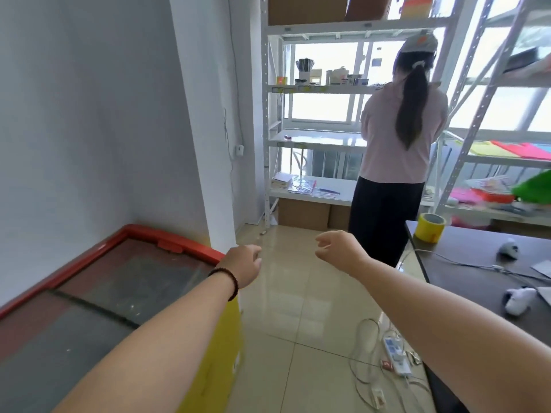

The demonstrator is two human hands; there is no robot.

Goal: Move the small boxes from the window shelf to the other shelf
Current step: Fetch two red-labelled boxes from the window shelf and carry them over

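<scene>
Both arms reach forward, left hand and right hand loosely curled.

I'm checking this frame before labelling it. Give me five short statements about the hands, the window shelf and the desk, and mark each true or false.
1. Both hands hold nothing. True: the left hand and right hand hang over the floor with loosely curled fingers.
2. The small boxes are on the window shelf. True.
3. The left wrist is bare. False: it wears a dark bead bracelet.
4. The yellow tape roll lies on the floor. False: it stands on the dark desk.
5. Nobody stands at the window shelf. False: a person in a pink top stands there, back to the camera.
</scene>
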